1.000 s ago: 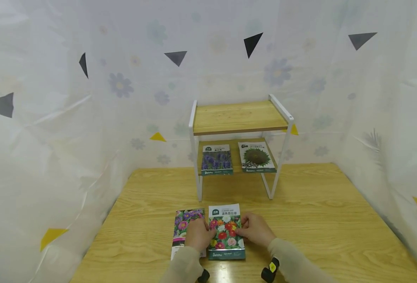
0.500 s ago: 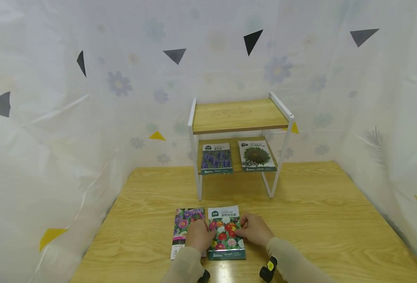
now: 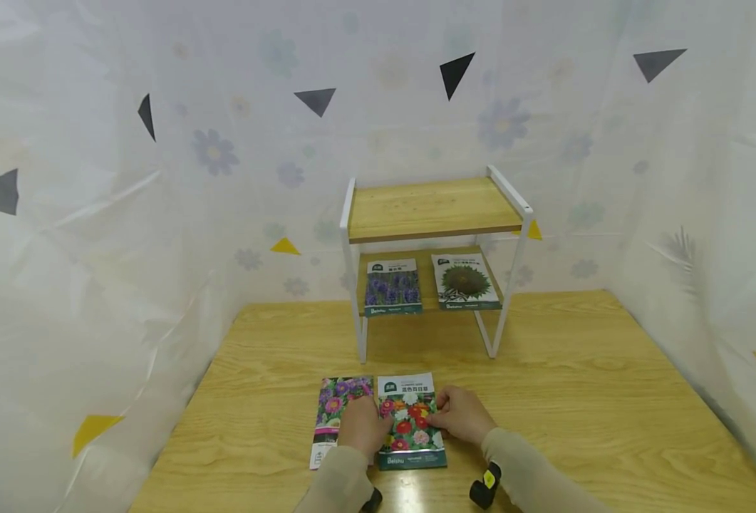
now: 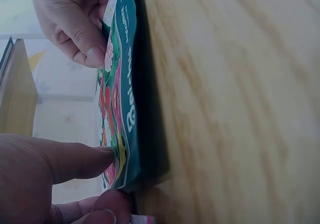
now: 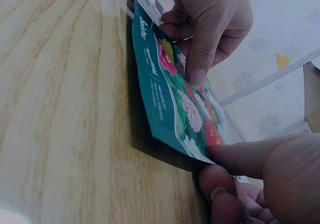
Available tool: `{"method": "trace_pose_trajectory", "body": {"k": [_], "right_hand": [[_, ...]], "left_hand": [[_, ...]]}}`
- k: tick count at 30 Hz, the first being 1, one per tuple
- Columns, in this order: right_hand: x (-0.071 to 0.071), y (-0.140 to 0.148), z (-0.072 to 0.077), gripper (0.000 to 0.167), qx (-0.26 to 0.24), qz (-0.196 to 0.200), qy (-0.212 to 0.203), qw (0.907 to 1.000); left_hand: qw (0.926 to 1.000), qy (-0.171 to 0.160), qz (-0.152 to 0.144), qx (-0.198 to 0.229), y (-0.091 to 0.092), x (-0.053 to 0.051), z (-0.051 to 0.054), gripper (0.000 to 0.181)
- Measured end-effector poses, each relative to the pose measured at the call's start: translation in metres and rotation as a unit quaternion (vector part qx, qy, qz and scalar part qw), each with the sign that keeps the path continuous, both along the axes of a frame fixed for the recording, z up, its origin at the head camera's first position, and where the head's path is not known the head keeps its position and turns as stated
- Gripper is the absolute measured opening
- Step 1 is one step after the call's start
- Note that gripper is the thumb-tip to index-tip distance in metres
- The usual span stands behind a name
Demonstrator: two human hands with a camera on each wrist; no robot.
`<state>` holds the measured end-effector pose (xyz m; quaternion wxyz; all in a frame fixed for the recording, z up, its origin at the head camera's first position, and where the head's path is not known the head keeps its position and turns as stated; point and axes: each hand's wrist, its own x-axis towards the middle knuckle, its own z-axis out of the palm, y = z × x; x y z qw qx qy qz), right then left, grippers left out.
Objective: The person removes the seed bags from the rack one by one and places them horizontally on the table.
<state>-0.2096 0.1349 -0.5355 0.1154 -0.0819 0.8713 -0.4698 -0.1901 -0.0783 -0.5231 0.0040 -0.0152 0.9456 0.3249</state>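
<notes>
A seed packet with red, white and pink flowers [image 3: 410,417] lies at the front of the table, its near edge lifted slightly off the wood in the wrist views. My left hand [image 3: 361,425] pinches its left edge, thumb on the printed face and fingers beneath. On the opposite edge my right hand [image 3: 464,415] pinches it the same way, thumb on top [image 5: 240,156]. A second seed packet with purple and pink flowers [image 3: 328,417] lies flat just to the left, partly covered by my left hand.
Behind the packets stands a small two-tier rack [image 3: 435,209] with white metal legs and wooden shelves. Its lower shelf carries a lavender-coloured flower packet [image 3: 393,285] and a sunflower packet [image 3: 465,281]. Pale patterned sheeting [image 3: 378,121] surrounds the wooden table [image 3: 576,385] behind and at the sides.
The red-flower packet's far edge sits slightly lower in the head view than a second ago. Both hands keep their pinch on it. The head view has shifted a little.
</notes>
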Motion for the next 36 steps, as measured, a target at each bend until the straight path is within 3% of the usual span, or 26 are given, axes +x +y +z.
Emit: {"method": "trace_pose_trajectory", "body": {"k": [10, 26, 32, 36], "right_hand": [[0.0, -0.001, 0.0, 0.03, 0.001, -0.009, -0.011, 0.9999], [0.002, 0.001, 0.001, 0.032, 0.009, -0.017, -0.011, 0.9998], [0.003, 0.001, 0.004, 0.029, 0.004, -0.017, -0.012, 0.9998], [0.003, 0.002, 0.004, 0.028, -0.013, -0.005, -0.011, 0.9998]], "left_hand": [[0.9997, 0.01, 0.004, -0.022, 0.002, -0.001, -0.001, 0.031], [0.9999, 0.0, 0.005, -0.013, 0.002, 0.001, 0.001, 0.025], [0.999, 0.038, -0.002, -0.022, 0.0, 0.001, 0.004, 0.032], [0.9983, 0.057, -0.013, 0.003, -0.003, 0.0, 0.011, 0.032]]}}
